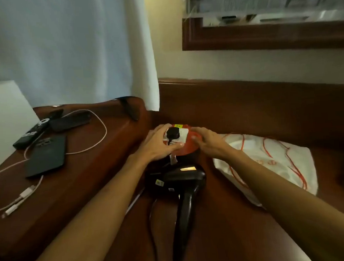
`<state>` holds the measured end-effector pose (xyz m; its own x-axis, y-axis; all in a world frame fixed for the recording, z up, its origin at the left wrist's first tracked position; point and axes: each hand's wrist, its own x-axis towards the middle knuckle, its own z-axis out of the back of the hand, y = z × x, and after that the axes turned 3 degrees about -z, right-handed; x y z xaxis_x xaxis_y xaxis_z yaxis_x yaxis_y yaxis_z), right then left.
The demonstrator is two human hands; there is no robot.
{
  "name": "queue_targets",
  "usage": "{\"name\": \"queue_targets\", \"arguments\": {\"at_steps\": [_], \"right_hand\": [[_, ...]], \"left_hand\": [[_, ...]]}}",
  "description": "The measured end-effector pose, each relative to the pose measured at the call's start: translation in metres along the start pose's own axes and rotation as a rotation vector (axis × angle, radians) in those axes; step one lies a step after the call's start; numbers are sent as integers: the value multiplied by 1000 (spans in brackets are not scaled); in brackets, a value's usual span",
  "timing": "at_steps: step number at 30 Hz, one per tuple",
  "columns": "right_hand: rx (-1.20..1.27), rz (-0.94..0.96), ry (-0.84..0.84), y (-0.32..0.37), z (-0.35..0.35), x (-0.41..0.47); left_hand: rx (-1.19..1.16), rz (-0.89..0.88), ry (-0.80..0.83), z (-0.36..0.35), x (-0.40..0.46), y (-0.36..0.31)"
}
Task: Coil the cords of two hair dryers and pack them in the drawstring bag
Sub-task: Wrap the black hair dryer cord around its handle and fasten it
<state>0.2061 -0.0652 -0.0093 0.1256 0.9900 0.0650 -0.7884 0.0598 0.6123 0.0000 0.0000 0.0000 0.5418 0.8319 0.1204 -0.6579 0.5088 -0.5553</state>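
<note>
A black hair dryer (183,182) lies on the brown wooden surface, its handle pointing toward me and its cord (152,213) trailing beside it. Its black plug (173,133) sits in a white socket on a red round extension reel (186,147). My left hand (160,144) curls around the plug from the left, thumb below it. My right hand (205,141) rests with relaxed fingers on the reel's right side. A white drawstring bag (271,164) with orange cords lies flat to the right. No second dryer is in sight.
A raised wooden side table (88,162) on the left holds a dark phone (46,155), remote controls (34,131) and white charging cables (19,198). A white curtain (69,45) hangs behind, and a framed mirror (262,32) is on the wall.
</note>
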Motion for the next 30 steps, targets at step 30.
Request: {"name": "queue_targets", "arguments": {"at_steps": [30], "right_hand": [[-335, 155, 158, 27, -11, 83]], "left_hand": [[-10, 83, 31, -29, 17, 30]]}}
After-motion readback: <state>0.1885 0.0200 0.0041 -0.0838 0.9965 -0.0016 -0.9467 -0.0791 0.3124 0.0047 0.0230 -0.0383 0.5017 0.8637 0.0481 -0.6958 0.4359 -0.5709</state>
